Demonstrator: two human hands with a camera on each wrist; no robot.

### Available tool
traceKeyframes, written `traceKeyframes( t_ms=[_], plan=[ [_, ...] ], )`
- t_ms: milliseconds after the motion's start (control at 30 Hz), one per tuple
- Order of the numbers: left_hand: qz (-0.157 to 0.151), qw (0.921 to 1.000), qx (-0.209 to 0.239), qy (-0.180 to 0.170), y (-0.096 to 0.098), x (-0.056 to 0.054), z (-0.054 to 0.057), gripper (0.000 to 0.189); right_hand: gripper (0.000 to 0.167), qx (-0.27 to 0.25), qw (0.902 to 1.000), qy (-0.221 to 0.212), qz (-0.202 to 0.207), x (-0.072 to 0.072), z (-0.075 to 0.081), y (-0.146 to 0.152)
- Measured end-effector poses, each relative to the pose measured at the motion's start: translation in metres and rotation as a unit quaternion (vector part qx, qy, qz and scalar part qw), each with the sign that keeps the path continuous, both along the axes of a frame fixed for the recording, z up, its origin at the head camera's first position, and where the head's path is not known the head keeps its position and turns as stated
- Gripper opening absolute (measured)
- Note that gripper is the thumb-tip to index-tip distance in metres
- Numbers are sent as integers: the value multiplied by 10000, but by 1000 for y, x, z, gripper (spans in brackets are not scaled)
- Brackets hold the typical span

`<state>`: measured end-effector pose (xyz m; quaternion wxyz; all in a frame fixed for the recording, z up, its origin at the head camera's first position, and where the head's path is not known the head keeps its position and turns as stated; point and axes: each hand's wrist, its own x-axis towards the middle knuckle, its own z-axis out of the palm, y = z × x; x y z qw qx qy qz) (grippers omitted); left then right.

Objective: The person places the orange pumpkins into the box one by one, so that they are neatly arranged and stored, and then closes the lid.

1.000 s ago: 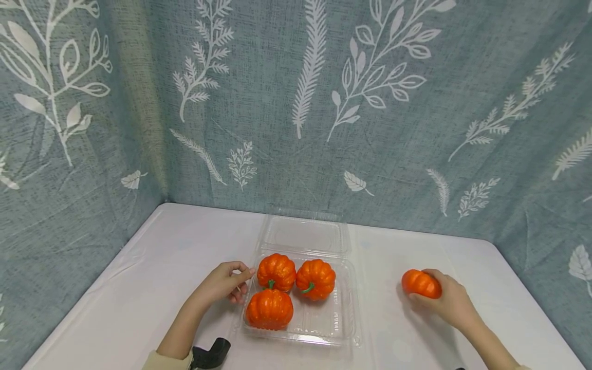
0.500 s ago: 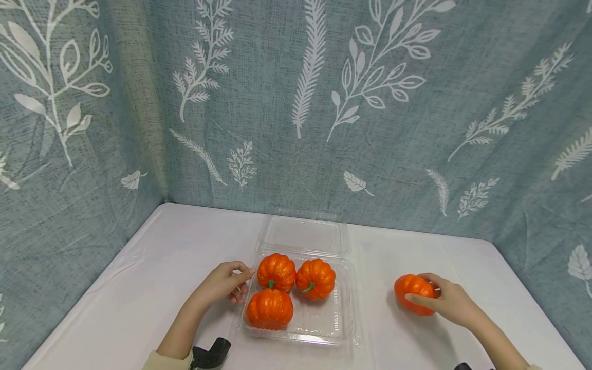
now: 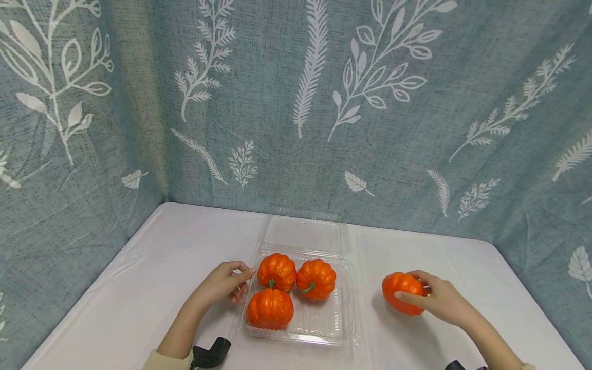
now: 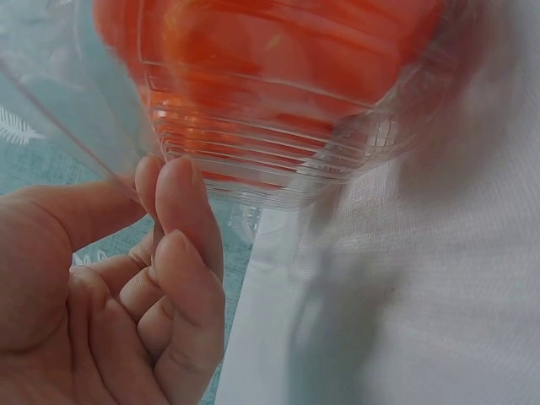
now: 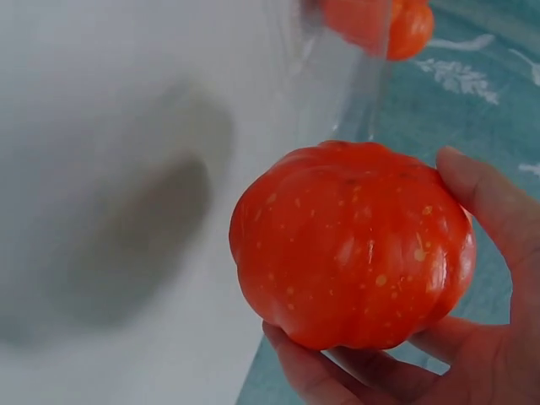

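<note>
My right hand [image 3: 441, 298] grips a small orange pumpkin [image 3: 402, 293] above the table, right of the clear box. In the right wrist view the thumb and fingers curl round this ribbed, speckled pumpkin [image 5: 354, 245], with its shadow apart from it on the white cloth. My left hand [image 3: 226, 281] pinches the left rim of the clear plastic box [image 3: 324, 336]; the left wrist view shows thumb and fingertips [image 4: 181, 181] at that edge. Inside the box sit a back-left pumpkin [image 3: 276, 271], a back-right pumpkin [image 3: 316, 279] with a green stem, and a front-left pumpkin [image 3: 270, 309].
The box's hinged lid [image 3: 302, 235] lies folded back toward the curtain. A white cloth [image 3: 185, 236] covers the table. A blue-green curtain [image 3: 277, 103] with white leaf prints stands behind and at both sides. A black wrist mount [image 3: 211, 353] shows by my left sleeve.
My right hand has carried the pumpkin to the left, toward the box, and the pumpkin has turned in its grip. My left hand and the box have stayed put.
</note>
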<state>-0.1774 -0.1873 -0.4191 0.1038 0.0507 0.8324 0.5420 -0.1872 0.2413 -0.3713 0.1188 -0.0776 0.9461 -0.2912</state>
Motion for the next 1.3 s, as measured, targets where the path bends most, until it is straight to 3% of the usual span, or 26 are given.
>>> traceKeyframes(
  t_ms=[533, 767, 1033, 1300],
  plan=[
    [36, 9999, -51, -85, 1, 0, 2, 27, 54, -503, 9972, 485, 256, 11, 29, -43],
    [33, 9999, -87, -65, 1, 0, 2, 27, 51, -897, 9923, 616, 589, 15, 38, -66],
    [-25, 10000, -33, -36, 1, -2, 0, 27, 48, -1086, 9841, 716, 1211, 20, 40, -90],
    [5, 10000, -73, -61, 1, -2, 0, 28, 40, -1157, 9800, 556, 1519, 23, 32, -107]
  ],
)
